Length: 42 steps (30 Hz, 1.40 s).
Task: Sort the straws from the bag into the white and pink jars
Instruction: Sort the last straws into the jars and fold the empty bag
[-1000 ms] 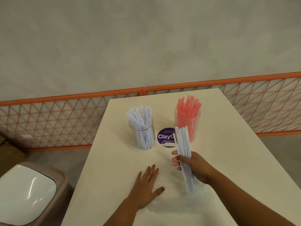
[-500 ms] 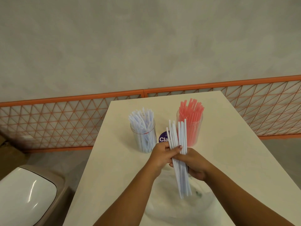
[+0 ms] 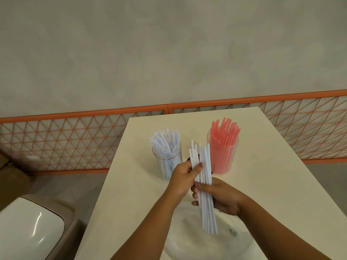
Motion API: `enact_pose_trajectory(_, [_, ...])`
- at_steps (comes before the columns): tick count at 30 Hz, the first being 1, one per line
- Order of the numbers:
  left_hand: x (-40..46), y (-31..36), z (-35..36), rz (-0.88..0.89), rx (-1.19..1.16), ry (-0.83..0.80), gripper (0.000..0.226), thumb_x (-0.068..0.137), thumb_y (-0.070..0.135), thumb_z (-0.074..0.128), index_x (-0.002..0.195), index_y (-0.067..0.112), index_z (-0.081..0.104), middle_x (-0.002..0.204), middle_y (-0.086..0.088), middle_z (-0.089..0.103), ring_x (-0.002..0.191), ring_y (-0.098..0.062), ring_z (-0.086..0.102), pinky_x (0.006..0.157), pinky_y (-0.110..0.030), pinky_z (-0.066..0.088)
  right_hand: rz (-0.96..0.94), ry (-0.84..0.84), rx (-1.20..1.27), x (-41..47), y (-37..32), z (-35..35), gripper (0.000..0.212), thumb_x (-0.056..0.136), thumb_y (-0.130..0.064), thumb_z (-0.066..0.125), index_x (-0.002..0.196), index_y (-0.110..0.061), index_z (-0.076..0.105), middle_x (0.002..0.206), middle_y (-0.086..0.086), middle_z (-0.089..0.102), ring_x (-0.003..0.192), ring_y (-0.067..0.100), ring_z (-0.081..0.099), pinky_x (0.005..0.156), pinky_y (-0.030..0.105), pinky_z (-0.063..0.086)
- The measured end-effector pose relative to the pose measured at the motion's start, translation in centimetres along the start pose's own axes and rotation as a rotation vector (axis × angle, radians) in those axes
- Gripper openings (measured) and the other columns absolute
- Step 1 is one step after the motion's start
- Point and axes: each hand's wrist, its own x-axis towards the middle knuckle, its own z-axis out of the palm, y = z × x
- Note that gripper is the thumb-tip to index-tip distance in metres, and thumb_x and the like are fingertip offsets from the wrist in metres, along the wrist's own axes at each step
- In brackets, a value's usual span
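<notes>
A bundle of white straws (image 3: 203, 169) stands nearly upright above the table, in front of the two jars. My right hand (image 3: 220, 198) grips the bundle around its middle. My left hand (image 3: 185, 178) pinches some of its straws higher up, thumb across them. The clear jar of white straws (image 3: 167, 156) stands at the back left, the clear jar of pink straws (image 3: 223, 152) at the back right. A crumpled clear plastic bag (image 3: 234, 239) lies flat on the table under the bundle's lower end.
The cream table (image 3: 281, 184) has its left edge running close to my left arm. A purple round sticker (image 3: 188, 159) peeks out between the jars. A beige bin with a white lid (image 3: 30, 231) sits on the floor at left. An orange lattice fence (image 3: 75, 139) runs behind.
My left hand left the table and rose to take hold of the bundle's upper part. The bundle went from leaning to nearly upright and its tops fanned apart slightly.
</notes>
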Motion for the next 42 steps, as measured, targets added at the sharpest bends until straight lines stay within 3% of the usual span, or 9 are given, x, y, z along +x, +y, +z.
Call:
enact_pose_trajectory(3, [0.9,0.4,-1.0,0.333,0.256,0.328,0.022,0.096,0.026,0.046,0.105,0.016,0.063,0.1,0.004,0.068,0.095,-0.007,0.061,0.094,-0.01,0.038,-0.079,0.072,0.038,1.1,-0.9,0.3,0.01,0.092,-0.019,0.054,0.088,-0.012,0.06,0.067,0.0,0.052,0.06,0.012,0.053,0.073,0.032,0.056])
enact_pose_trajectory(6, [3.1,0.4,-3.2,0.556,0.612,0.598,0.03,0.09,0.036,0.048,0.111,0.021,0.062,0.119,0.001,0.063,0.12,-0.016,0.052,0.116,-0.029,0.007,-0.226,0.184,0.04,2.4,-2.6,0.6,0.014,0.096,-0.017,0.047,0.085,-0.011,0.053,0.062,0.0,0.047,0.052,0.009,0.049,0.061,0.025,0.054])
enact_pose_trajectory(9, [5.3,0.0,-4.8,0.485,0.857,0.627,0.045,0.08,0.047,0.057,0.121,0.029,0.057,0.139,-0.001,0.047,0.138,-0.025,0.032,0.112,-0.047,0.002,-0.382,0.258,0.008,3.9,-4.7,1.0,0.016,0.096,-0.018,0.047,0.087,-0.009,0.054,0.061,0.001,0.048,0.052,0.013,0.05,0.059,0.026,0.051])
enact_pose_trajectory(13, [7.8,-1.1,-6.0,0.324,0.839,0.578,0.052,0.079,0.047,0.066,0.127,0.035,0.052,0.155,-0.002,0.022,0.145,-0.028,0.007,0.113,-0.053,0.006,-0.565,0.319,-0.009,6.5,-7.8,2.3,0.014,0.096,-0.017,0.047,0.088,-0.009,0.057,0.06,-0.003,0.055,0.055,0.012,0.055,0.063,0.028,0.052])
enact_pose_trajectory(18, [9.0,-1.7,-6.2,0.319,0.484,0.569,0.026,0.091,0.019,0.056,0.116,0.018,0.062,0.147,-0.001,0.036,0.137,-0.02,0.033,0.103,-0.018,0.03,-0.743,0.477,-0.191,9.8,-10.8,4.0,0.015,0.098,-0.019,0.045,0.087,-0.015,0.055,0.066,-0.001,0.054,0.059,0.011,0.057,0.067,0.023,0.054])
enact_pose_trajectory(23, [9.0,-1.9,-6.3,0.34,0.432,0.663,0.026,0.094,0.009,0.048,0.113,0.011,0.064,0.139,-0.002,0.049,0.127,-0.016,0.047,0.088,0.007,0.028,-0.832,0.586,-0.252,13.3,-10.9,4.6,0.013,0.098,-0.018,0.046,0.09,-0.011,0.053,0.067,-0.002,0.055,0.059,0.004,0.057,0.065,0.018,0.05])
enact_pose_trajectory(29, [9.6,-2.2,-6.6,0.335,0.407,0.664,0.028,0.093,0.012,0.05,0.118,0.013,0.062,0.139,-0.001,0.05,0.127,-0.016,0.048,0.092,0.002,0.027,-0.811,0.599,-0.362,15.9,-8.6,4.6,0.013,0.096,-0.015,0.047,0.099,-0.005,0.054,0.074,-0.002,0.059,0.067,-0.004,0.06,0.066,0.007,0.046])
enact_pose_trajectory(33, [9.7,-2.4,-6.8,0.343,0.4,0.664,0.028,0.092,0.014,0.051,0.118,0.014,0.062,0.138,-0.001,0.051,0.126,-0.017,0.049,0.092,0.003,0.027,-0.814,0.663,-0.412,16.6,-8.1,4.5,0.017,0.093,-0.014,0.053,0.103,-0.001,0.057,0.084,0.005,0.063,0.072,0.005,0.062,0.067,0.003,0.046])
enact_pose_trajectory(42, [9.6,-2.4,-6.8,0.344,0.361,0.629,0.031,0.094,0.014,0.048,0.123,0.014,0.058,0.141,0.0,0.046,0.128,-0.014,0.045,0.089,0.007,0.027,-0.874,0.651,-0.493,16.3,-7.7,4.6,0.008,0.091,-0.009,0.056,0.095,-0.016,0.053,0.085,-0.001,0.063,0.083,0.019,0.065,0.073,0.012,0.05])
